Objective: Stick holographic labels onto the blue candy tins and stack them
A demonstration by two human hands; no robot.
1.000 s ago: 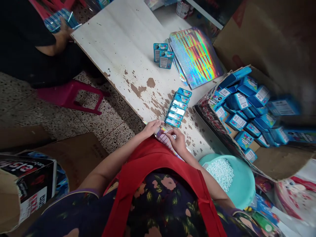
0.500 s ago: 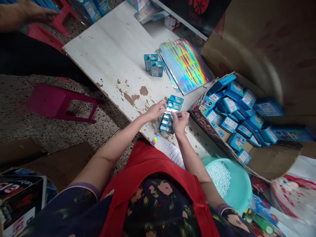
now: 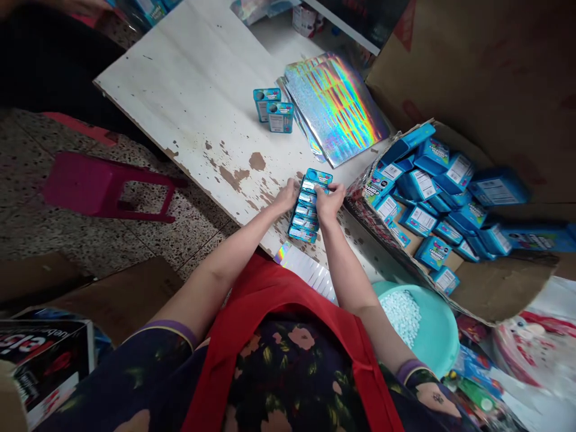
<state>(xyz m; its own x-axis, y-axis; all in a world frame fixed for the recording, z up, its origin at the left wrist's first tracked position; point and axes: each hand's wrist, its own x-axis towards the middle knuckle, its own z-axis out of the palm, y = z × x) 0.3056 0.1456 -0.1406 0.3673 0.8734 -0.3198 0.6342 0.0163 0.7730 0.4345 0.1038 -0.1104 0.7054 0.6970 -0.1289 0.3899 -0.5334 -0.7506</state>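
Observation:
A row of several small blue packets [image 3: 307, 209] lies on the worn white table [image 3: 202, 96] near its front edge. My left hand [image 3: 288, 195] presses against the row's left side and my right hand [image 3: 330, 200] against its right side, squeezing the packets between them. A holographic sticker sheet [image 3: 306, 270] lies at the table's edge in front of my red apron.
Two blue packets [image 3: 273, 112] stand beside a stack of holographic sheets [image 3: 335, 105]. An open cardboard box [image 3: 486, 288] of blue packets is at right, a teal basin [image 3: 443, 345] of white pellets below it. A pink stool [image 3: 103, 189] stands left; another person sits top left.
My hands left the sticker sheet at the table's edge, reached forward to the row of packets, and now clamp it from both sides.

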